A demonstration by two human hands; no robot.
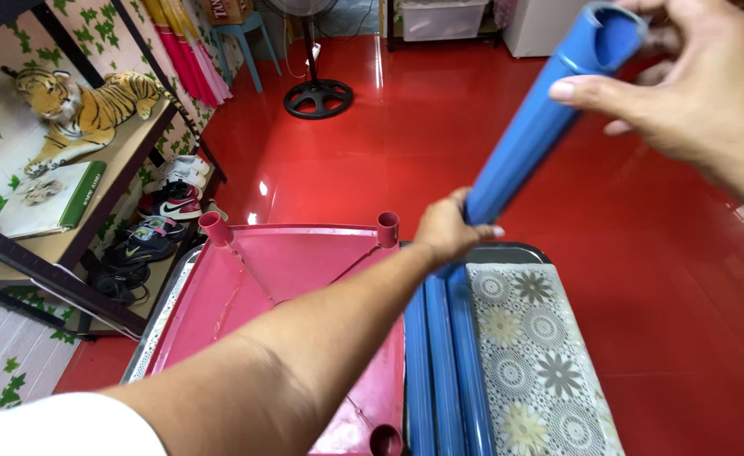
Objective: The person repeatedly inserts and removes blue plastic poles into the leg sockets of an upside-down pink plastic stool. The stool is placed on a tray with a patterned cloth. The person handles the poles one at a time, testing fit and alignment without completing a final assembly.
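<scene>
With your left hand wrapped around the lower end of the blue tube and your right hand pinching its open top (fingers closed), keep it steady above the upturned pink table.

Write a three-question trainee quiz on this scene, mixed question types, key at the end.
1. True or false: both hands hold the same blue tube.
2. Which hand grips the tube's open top end? A) left hand B) right hand C) neither
3. Fill in: the upturned pink table has round leg ______ at its corners, all empty.

Key:
1. True. The left grips the lower end, the right the top.
2. B.
3. Sockets. More blue tubes lie beside it, next to a floral cloth.
</scene>
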